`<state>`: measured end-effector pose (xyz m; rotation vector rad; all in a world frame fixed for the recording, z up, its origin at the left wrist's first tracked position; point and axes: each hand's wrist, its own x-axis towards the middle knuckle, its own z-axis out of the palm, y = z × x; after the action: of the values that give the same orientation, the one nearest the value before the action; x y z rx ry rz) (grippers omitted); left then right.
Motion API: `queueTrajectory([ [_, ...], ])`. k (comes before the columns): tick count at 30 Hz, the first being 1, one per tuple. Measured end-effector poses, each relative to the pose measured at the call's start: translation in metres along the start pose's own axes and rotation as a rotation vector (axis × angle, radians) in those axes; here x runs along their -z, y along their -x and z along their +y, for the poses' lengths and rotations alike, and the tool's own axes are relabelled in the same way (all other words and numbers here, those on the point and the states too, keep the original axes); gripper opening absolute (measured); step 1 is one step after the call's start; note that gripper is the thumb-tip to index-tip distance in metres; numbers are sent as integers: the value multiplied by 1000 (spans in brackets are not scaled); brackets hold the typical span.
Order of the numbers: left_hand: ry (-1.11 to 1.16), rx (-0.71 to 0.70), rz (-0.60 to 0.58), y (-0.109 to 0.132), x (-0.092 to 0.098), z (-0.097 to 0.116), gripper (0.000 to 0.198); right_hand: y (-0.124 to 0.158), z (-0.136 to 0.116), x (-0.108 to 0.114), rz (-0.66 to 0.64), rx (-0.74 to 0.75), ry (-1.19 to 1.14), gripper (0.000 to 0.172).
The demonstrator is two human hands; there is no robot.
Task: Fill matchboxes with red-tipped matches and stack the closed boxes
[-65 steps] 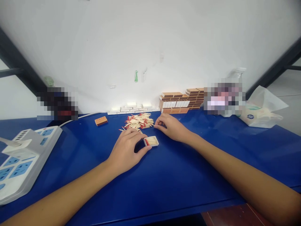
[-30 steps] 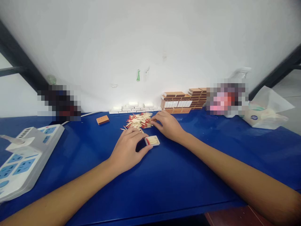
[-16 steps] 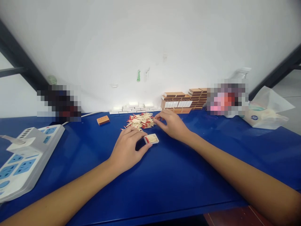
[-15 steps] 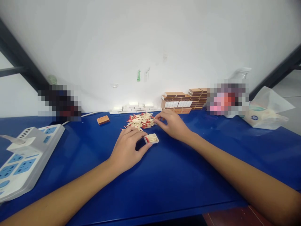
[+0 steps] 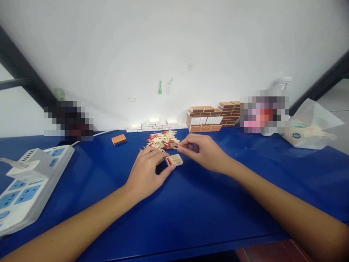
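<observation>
A small white matchbox tray (image 5: 178,163) with several red-tipped matches (image 5: 174,160) lying in it sits on the blue table. My left hand (image 5: 148,169) holds it by its left end, thumb at the near side and fingers at the far side. Just behind the tray lies a loose heap of matches (image 5: 162,140) with red heads. At the heap's right edge my right hand (image 5: 200,149) is closed in a pinch, thumb against forefinger. A match seems to be between those fingertips, its end pointing left over the heap.
Brown matchbox sleeves (image 5: 204,128) are stacked against the wall, beside rows of white trays (image 5: 155,125). One orange-brown matchbox sleeve (image 5: 119,139) lies at left. A power strip (image 5: 35,182) stands on the left; a tissue pack (image 5: 308,136) is at right.
My right hand has drawn back slightly toward me along the heap's right edge, staying pinched. My left hand keeps hold of the tray, nearly unmoved.
</observation>
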<state>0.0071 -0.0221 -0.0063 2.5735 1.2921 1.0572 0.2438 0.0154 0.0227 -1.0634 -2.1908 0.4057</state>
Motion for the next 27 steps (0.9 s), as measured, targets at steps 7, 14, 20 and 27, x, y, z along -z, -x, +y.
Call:
queueTrajectory([
  [7,6,28,8,-2,1,1,25,3,-9,-2,-65,1,-65,15],
  [14,21,39,20,-2,2,2,25,4,-11,-4,-74,20,-55,18],
  [20,30,22,21,-2,1,2,25,6,-8,-8,-64,79,-7,15],
  [27,36,6,17,-2,1,1,24,8,-1,-6,-131,164,16,15],
])
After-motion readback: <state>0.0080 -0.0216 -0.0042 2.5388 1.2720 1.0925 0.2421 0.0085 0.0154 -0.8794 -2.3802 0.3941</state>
